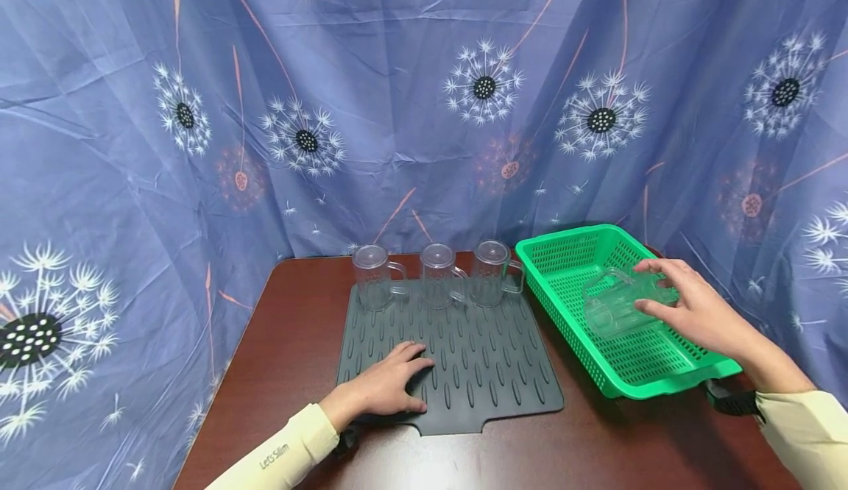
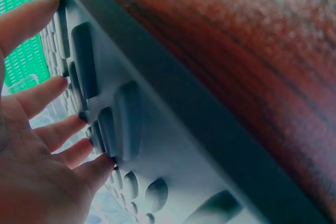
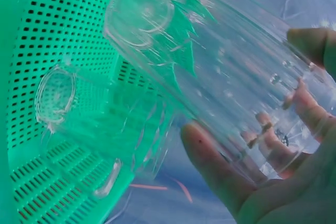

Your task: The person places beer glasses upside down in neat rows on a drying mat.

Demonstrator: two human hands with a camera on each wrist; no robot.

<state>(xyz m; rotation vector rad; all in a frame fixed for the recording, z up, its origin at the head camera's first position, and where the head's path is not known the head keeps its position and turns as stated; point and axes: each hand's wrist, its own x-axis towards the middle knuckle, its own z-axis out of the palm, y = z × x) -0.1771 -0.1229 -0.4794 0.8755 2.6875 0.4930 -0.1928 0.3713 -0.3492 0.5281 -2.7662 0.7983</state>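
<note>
Clear mug (image 1: 612, 304): centre right of frame, inside green basket (image 1: 563, 254), right hand (image 1: 695, 313) curled round body. Likely light, rigid, slick; grip barrel or handle. Left hand (image 1: 384, 387) flat on grey mat (image 1: 490, 372).

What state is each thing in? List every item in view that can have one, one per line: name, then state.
Left hand: flat, pressing on the mat.
Right hand: gripping a mug.
Held mug: tipped, lifted over the basket.
Second mug: lying on its side in the basket.
Three mugs: upside down in a row on the mat.
Mat: flat on the table.
Basket: open, on the table.
</note>
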